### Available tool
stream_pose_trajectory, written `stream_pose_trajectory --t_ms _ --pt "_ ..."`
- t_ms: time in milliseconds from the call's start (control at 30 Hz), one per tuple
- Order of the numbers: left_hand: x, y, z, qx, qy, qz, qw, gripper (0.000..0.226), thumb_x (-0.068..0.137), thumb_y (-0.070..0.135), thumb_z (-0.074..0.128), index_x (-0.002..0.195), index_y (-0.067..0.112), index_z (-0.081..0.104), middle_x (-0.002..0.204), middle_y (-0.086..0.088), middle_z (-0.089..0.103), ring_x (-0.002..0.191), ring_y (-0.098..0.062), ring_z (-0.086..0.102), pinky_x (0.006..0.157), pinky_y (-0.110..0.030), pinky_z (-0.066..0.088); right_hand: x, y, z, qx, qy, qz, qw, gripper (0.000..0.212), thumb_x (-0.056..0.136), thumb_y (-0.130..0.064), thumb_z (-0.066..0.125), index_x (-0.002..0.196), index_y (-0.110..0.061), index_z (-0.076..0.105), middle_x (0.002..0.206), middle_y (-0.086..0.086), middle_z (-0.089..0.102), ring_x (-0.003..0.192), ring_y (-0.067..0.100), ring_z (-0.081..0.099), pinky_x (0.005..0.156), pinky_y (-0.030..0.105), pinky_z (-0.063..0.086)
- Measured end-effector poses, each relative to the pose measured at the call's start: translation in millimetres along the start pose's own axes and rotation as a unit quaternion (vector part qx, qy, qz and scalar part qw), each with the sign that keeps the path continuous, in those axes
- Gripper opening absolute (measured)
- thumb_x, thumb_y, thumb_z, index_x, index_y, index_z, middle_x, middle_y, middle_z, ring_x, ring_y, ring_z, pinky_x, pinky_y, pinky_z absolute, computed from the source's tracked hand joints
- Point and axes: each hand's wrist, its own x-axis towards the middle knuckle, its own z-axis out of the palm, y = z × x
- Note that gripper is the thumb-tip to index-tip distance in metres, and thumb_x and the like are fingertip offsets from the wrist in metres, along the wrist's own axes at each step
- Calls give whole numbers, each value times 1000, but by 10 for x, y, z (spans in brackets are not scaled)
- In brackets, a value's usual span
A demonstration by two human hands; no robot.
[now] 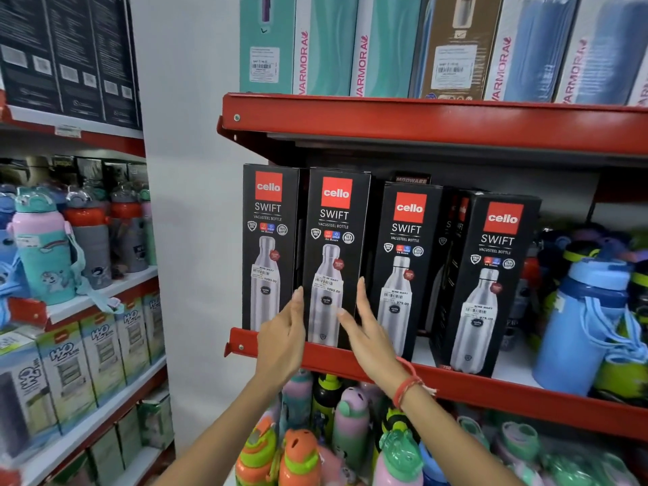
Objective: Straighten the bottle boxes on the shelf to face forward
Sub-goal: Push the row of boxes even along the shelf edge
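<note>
Several black Cello Swift bottle boxes stand on the red shelf [456, 387]. The second box from the left [335, 240] sits between my two hands. My left hand [282, 336] is flat against its lower left edge, fingers straight. My right hand [368, 331] is at its lower right edge, fingers apart, thumb across the box front. Neither hand closes around it. The leftmost box [268, 240] faces forward. The third box [406, 261] faces forward too. The fourth box [491, 282] is turned slightly, with a gap and more boxes behind it.
Blue and green loose bottles [582, 324] crowd the shelf to the right. The shelf above [420, 124] carries tall Varmora boxes. Colourful kids' bottles [315, 443] stand below. A second rack at left [87, 303] holds bottles and H2O boxes.
</note>
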Motion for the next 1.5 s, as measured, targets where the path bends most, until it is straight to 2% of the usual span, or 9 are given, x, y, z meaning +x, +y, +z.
stream_pose_trajectory --t_ms 133,233,433,733,867,1000,1133,1267,1500 --pt "-101 107 87 -6 83 158 984 40 100 34 34 129 19 57 115 5 68 104 -5 63 91 -28 50 -58 101 -173 -9 250 -75 965 36 97 -16 51 132 -20 56 119 -3 64 101 7 62 90 24 53" --pt "-152 311 267 -55 -42 212 975 40 100 34 36 133 20 53 130 7 60 121 2 52 103 -22 42 -20 224 -354 -12 356 -99 929 35 95 -15 53 129 -20 55 119 0 52 113 20 55 96 43 50" --pt "-252 465 699 -101 -244 27 964 70 93 60 19 152 28 -1 161 7 7 146 -9 12 114 -25 10 -60 303 -553 74 152 45 985 64 98 -44 41 151 -42 6 161 -6 16 148 20 20 112 35 22" --pt "-285 389 636 -99 -244 -2 965 64 92 61 10 150 36 2 148 18 31 135 -7 38 100 -12 19 -232 248 -628 4 56 84 995 64 97 -56 33 142 -58 -12 143 36 30 127 51 35 106 59 29" --pt "-306 370 552 -77 -245 10 966 60 93 60 9 149 40 6 122 24 41 64 22 40 62 4 33 -257 317 -619 -14 60 66 996 64 97 -54 34 143 -58 -11 143 34 31 126 49 38 106 57 32" --pt "-282 316 585 -24 -187 61 980 65 94 61 17 150 30 22 102 19 52 94 4 54 82 -11 42 -240 408 -653 -7 84 38 996 61 98 -47 39 149 -49 5 144 18 49 125 41 47 104 45 40" --pt "-266 476 705 -23 -4 217 976 37 98 32 38 129 19 52 120 6 52 109 -6 52 95 -25 42 -205 490 -814 -61 335 -53 939 41 97 -39 41 136 -29 49 122 0 62 104 15 58 85 32 49" --pt "-348 769 993 -108 -208 179 956 44 99 38 36 140 22 42 135 3 53 119 -5 52 104 -29 41 -134 767 -1214 -84 475 -20 876 58 88 -46 40 134 -13 50 128 15 54 122 29 41 103 38 28" --pt "-448 877 1356 -144 -402 12 904 66 90 66 10 148 40 -8 159 14 8 147 -12 10 117 -34 7 -176 925 -1401 83 263 53 960 52 102 -35 34 151 -24 21 155 -6 29 141 11 28 110 26 21"
